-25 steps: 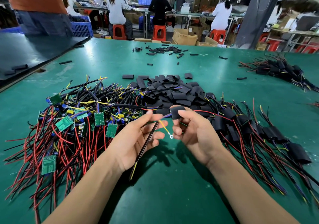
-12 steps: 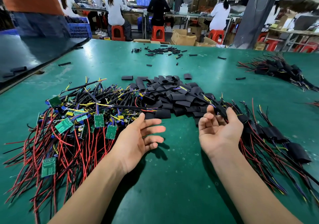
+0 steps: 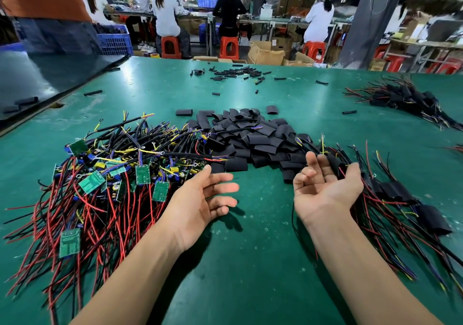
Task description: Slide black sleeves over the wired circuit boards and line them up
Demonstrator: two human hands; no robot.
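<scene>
Two empty hands over the green table (image 3: 250, 269) — nothing gripped.
The left hand (image 3: 200, 204) has fingers straight and spread, just beside the heap of bare wired circuit boards (image 3: 112, 182); the right hand (image 3: 325, 189) lies palm-up, fingers loosely curled, at the edge of the sleeved boards (image 3: 413, 212). The loose black sleeves (image 3: 250, 139) are piled just beyond — between the two heaps.

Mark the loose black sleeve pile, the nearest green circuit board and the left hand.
Pile of loose flat black sleeves (image 3: 253, 140): head view, a sleeve mid-pile.
Nearest green rectangular circuit board (image 3: 70, 242): head view, middle of its face.
Left hand (image 3: 198, 199): head view, middle of the hand.
</scene>
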